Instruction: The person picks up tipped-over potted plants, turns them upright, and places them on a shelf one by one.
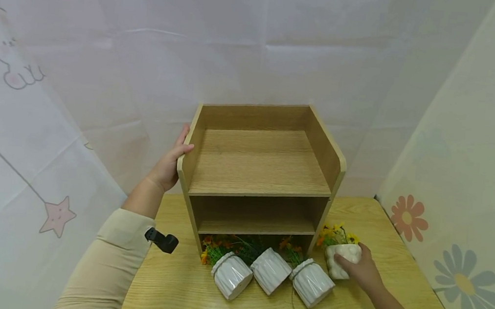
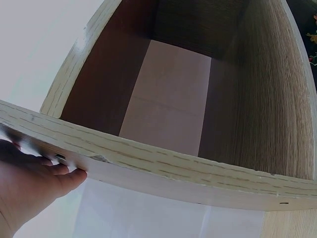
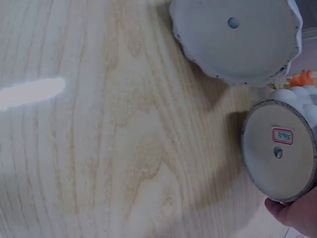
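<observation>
A wooden shelf unit (image 1: 251,162) stands on the table with an open top tray and compartments below. My left hand (image 1: 170,162) grips its left side panel (image 1: 190,144), thumb over the edge; in the left wrist view, fingers (image 2: 64,179) lie along the panel's outer face. My right hand (image 1: 363,268) holds a bumpy white flowerpot (image 1: 338,266) with yellow flowers (image 1: 339,231), to the right of the shelf. In the right wrist view, that pot's underside (image 3: 277,171) shows a hole and a sticker, with the thumb at its rim.
Three fluted white flowerpots lie tipped before the shelf: a left one (image 1: 232,277), a middle one (image 1: 270,270) and a right one (image 1: 312,284). Their orange flowers and greenery reach toward the lowest compartment. Pale printed cloth (image 1: 282,54) hangs behind the wooden table (image 1: 182,296).
</observation>
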`<state>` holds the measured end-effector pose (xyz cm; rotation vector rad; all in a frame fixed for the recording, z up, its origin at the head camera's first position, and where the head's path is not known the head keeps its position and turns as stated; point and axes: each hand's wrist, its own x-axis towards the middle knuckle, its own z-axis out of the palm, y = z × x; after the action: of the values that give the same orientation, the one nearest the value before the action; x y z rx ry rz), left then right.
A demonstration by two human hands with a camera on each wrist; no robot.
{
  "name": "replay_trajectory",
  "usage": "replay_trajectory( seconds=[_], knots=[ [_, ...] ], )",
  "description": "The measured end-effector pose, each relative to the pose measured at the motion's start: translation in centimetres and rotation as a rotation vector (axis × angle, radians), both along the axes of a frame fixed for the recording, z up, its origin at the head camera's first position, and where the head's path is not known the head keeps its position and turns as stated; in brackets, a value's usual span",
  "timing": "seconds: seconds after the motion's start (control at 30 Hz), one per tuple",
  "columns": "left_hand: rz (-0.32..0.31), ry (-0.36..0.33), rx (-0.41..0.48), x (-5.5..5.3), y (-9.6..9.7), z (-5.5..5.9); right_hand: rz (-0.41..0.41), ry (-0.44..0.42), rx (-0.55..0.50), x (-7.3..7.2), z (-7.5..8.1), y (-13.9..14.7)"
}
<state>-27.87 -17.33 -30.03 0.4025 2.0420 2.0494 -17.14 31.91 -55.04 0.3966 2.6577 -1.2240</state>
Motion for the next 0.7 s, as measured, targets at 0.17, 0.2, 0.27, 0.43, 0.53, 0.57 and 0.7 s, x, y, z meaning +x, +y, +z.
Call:
replay_trajectory(
  seconds=[0.17, 0.2, 0.27, 0.43, 0.53, 0.57, 0.7],
  knots=[
    [-0.001, -0.006, 0.005, 0.04, 0.0, -0.04, -0.006, 0.067, 0.014, 0.19, -0.68, -0.05],
    [0.0, -0.005, 0.007, 0.03, 0.01, -0.05, -0.006, 0.076, 0.013, 0.23, -0.74, -0.05],
    [0.002, -0.001, 0.008, 0.02, 0.03, -0.06, -0.003, 0.089, 0.008, 0.32, -0.88, 0.01],
    [0.005, 0.005, 0.006, 0.0, 0.06, -0.06, 0.001, 0.089, -0.023, 0.69, -1.06, 0.19],
    [0.003, 0.008, 0.002, -0.06, 0.08, -0.05, 0.002, 0.081, -0.041, 0.82, -1.1, 0.38],
    [0.002, 0.009, 0.001, -0.07, 0.09, -0.05, 0.004, 0.081, -0.047, 0.85, -1.1, 0.46],
    [0.002, 0.004, 0.003, -0.02, 0.09, -0.05, 0.027, 0.053, -0.072, 1.0, -0.86, 0.77]
  ],
)
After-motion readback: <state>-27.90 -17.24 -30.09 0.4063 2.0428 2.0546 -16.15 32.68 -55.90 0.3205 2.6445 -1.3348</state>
